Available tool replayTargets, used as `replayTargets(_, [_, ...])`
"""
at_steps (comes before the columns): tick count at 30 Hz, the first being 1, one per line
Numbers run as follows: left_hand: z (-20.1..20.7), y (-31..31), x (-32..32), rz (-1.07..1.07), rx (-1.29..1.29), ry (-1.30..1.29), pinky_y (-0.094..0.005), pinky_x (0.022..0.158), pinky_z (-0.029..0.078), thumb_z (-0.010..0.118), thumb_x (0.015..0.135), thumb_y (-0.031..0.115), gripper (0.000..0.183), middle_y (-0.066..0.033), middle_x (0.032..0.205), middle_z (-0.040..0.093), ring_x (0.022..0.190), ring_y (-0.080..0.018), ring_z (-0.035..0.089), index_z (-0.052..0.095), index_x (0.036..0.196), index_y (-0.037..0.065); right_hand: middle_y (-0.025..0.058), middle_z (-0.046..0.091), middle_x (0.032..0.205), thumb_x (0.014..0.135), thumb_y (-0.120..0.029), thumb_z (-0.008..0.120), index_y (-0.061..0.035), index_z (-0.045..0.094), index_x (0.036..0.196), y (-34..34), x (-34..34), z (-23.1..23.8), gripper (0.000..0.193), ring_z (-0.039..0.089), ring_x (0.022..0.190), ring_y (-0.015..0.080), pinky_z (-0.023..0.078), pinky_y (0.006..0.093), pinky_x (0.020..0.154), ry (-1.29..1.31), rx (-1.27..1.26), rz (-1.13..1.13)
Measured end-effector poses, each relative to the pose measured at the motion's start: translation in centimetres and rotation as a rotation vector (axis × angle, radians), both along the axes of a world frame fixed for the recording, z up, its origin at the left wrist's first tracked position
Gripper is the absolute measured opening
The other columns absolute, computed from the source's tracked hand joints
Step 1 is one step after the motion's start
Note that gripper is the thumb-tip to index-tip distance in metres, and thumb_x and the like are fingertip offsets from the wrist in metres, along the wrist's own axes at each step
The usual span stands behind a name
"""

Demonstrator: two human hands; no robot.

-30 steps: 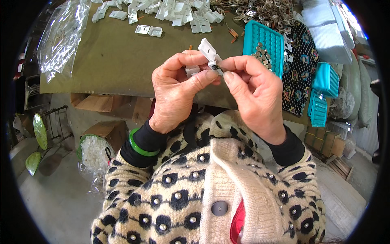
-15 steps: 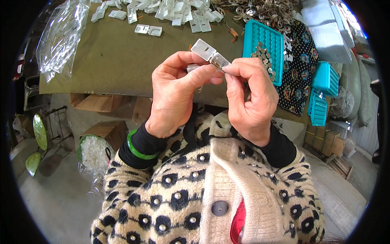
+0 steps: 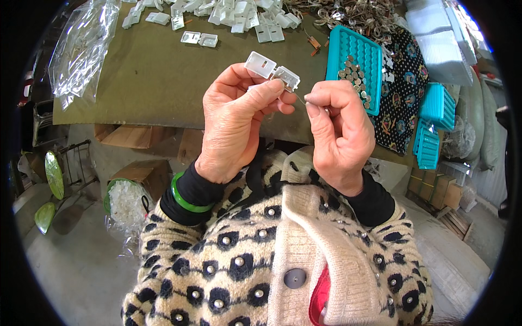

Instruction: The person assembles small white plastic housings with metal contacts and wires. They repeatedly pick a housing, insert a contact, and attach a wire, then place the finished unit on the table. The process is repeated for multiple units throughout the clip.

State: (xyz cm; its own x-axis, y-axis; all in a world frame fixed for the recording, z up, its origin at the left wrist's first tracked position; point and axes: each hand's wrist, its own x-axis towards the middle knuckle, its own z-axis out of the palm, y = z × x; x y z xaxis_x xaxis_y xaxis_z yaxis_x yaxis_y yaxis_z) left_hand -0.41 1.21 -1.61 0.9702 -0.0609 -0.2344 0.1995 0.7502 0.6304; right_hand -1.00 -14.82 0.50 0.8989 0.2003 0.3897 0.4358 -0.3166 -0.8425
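A small white hinged plastic case (image 3: 287, 79), its lid swung out flat, is pinched between the thumb and fingers of my left hand (image 3: 234, 117). A thin wire (image 3: 300, 99) runs from the case toward my right hand (image 3: 342, 133), whose thumb and forefinger pinch its end. Both hands are raised over the near edge of the table, a small gap between them. My left fingers hide part of the case's lower side. Just beyond my right hand, a turquoise tray (image 3: 372, 57) bears several round, silvery button cells (image 3: 352, 73).
A heap of white cases (image 3: 239, 13) lies at the table's far side, with another opened case (image 3: 199, 39) nearer. Tangled wires (image 3: 348, 13) pile at the far right beside patterned black cloth (image 3: 405, 81). Clear plastic bags (image 3: 81, 51) cover the left end. More turquoise trays (image 3: 435, 106) stand at right.
My right hand has drawn slightly away to the right, so the wire now shows between the hands. The case in my left hand has shifted a little left and turned flatter.
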Motion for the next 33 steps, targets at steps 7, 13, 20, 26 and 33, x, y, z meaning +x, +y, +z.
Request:
replayTargets(7, [-0.2,-0.3,0.0,0.0,0.013,0.017,-0.0321,0.072,0.06,0.068,0.088,0.0,0.015,-0.0121,0.092,0.068,0.08,-0.0205,0.071,0.056,0.097,0.001,0.0089,0.057,0.096,0.09,0.008,0.06,0.0012,0.058,0.1,0.1,-0.2,-0.2,0.012,0.05,0.076,0.0107,0.041,0.0202,0.063,-0.101,-0.044,0.013])
replayTargets(13, [-0.4,-0.7,0.1,0.009,0.005,0.032,-0.0313,0.07,0.059,0.068,0.088,0.0,0.015,-0.0118,0.09,0.068,0.08,-0.0204,0.071,0.056,0.096,0.002,0.0097,0.058,0.095,0.089,0.009,0.06,0.0015,0.059,0.1,-0.1,-0.3,-0.4,0.013,0.052,0.074,0.0115,0.042,0.0207,0.061,-0.169,-0.099,0.006])
replayTargets(20, [-0.5,-0.6,0.3,-0.032,-0.056,0.015,-0.0299,0.065,0.056,0.067,0.088,0.0,0.014,-0.0104,0.088,0.068,0.075,-0.0182,0.069,0.056,0.096,0.003,0.0086,0.058,0.092,0.085,0.01,0.061,0.0018,0.059,0.097,0.1,0.2,-0.3,0.014,0.05,0.068,0.011,0.041,0.0211,0.057,-0.097,-0.011,-0.009])
replayTargets(26, [-0.6,-1.5,0.1,0.115,0.061,-0.007,-0.0266,0.06,0.052,0.068,0.086,-0.004,0.016,-0.0071,0.087,0.067,0.068,-0.0138,0.063,0.057,0.096,0.002,0.0145,0.054,0.086,0.076,0.013,0.064,0.002,0.056,0.093,0.2,0.9,-0.3,0.021,0.058,0.072,0.0287,0.049,0.0359,0.06,-0.168,-0.221,-0.032])
replayTargets(33, [-0.7,-2.6,0.1,0.479,0.966,-0.473,-0.0196,0.055,0.042,0.073,0.079,-0.005,0.018,-0.0027,0.079,0.062,0.065,-0.005,0.055,0.059,0.09,0.002,0.0149,0.053,0.084,0.074,0.012,0.064,0.0011,0.052,0.09,0.3,2.0,-1.3,0.023,0.057,0.07,0.0304,0.047,0.0377,0.059,-0.358,-0.288,-0.084])
